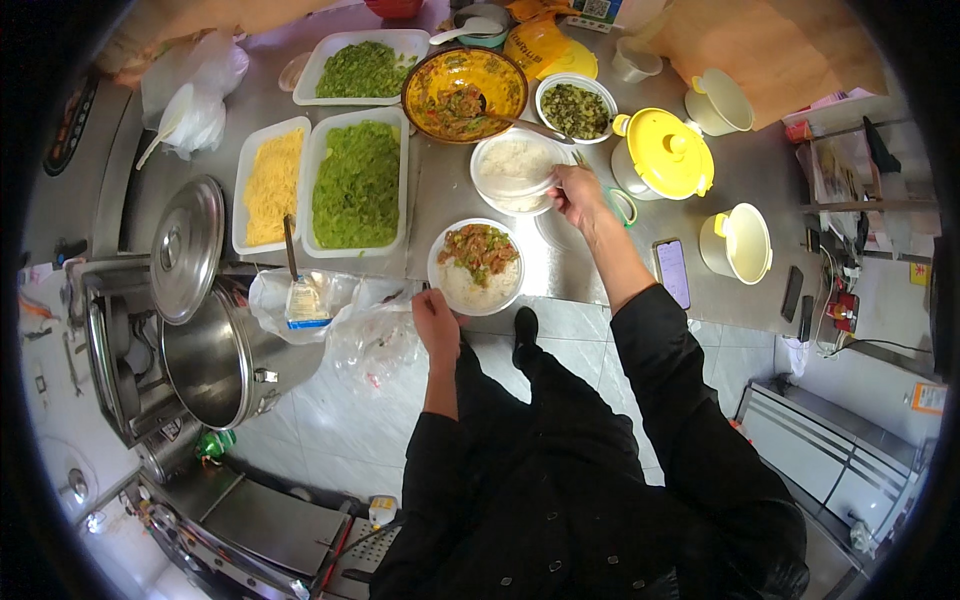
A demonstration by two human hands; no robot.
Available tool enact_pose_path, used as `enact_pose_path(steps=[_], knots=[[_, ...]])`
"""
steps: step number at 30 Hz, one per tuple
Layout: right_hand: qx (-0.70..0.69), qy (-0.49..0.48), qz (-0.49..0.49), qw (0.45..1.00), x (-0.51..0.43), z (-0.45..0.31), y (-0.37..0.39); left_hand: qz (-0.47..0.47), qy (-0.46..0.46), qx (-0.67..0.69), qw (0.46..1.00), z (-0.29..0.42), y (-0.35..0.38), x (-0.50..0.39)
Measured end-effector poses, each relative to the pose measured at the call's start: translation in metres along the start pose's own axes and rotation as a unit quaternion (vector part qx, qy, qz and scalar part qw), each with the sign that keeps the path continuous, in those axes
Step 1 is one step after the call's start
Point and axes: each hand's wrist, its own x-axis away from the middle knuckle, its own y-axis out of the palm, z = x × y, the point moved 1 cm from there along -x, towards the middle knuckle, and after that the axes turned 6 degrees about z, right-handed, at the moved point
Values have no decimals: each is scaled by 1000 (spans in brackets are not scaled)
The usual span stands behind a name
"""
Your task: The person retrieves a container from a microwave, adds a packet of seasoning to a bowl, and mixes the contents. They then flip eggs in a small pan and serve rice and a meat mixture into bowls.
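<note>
My right hand (579, 196) pinches the edge of what looks like a clear round plastic lid (517, 178) over a white bowl of rice (522, 204). Nearer me, a second white bowl (444, 289) holds rice topped with chunks of meat and green pieces in sauce (480, 253). My left hand (436, 321) is curled at the table's front edge, just left of that bowl. Whether its fingers hold anything is unclear. Green-handled scissors (628, 208) lie partly hidden beside my right hand.
A yellow patterned bowl (431, 75) of meat has a spoon in it. Left are tubs of shredded greens (356, 184) and yellow strips (271, 184), plus a steel pot (202, 367). Right are a yellow-lidded pot (664, 161), a phone (673, 274) and chopped greens (574, 111).
</note>
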Motion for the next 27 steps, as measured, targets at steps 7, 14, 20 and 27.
enact_pose_path(steps=[7,14,20,27], knots=[[64,-32,-8,997,-8,0,-26,59,5,-58,997,19,2,-40],[85,-1,-31,996,-12,2,-44,-90,-151,104,979,-1,75,44],[27,51,-71,996,18,1,-35,-76,-113,223,965,34,174,14],[-65,122,-106,985,24,5,-56,49,93,33,994,27,194,4]])
